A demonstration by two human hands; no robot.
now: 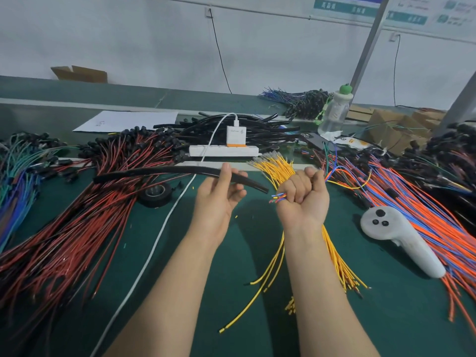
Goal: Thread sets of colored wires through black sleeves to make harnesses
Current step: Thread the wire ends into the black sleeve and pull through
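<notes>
Mid-frame, the left hand (219,199) is holding a black sleeve (159,173) in a light grip, thumb on top, fingers curling beneath; the right hand (304,198) is clenching its grip tightly round a set of colored wires (277,198), their tips poking leftward, near the sleeve's open end but apart from it. By my judgement this harness is only starting; no wire is entering the sleeve yet, and loose wires (77,222) are lying heaped across the surface (237,253).

The black sleeve (159,171) is showing a smooth, faintly glossy plastic skin. The green table mat (231,266) is looking matt. At right, the white controller (401,240) is looking like matt plastic; far left, a box (82,73) is showing plain brown cardboard.
</notes>
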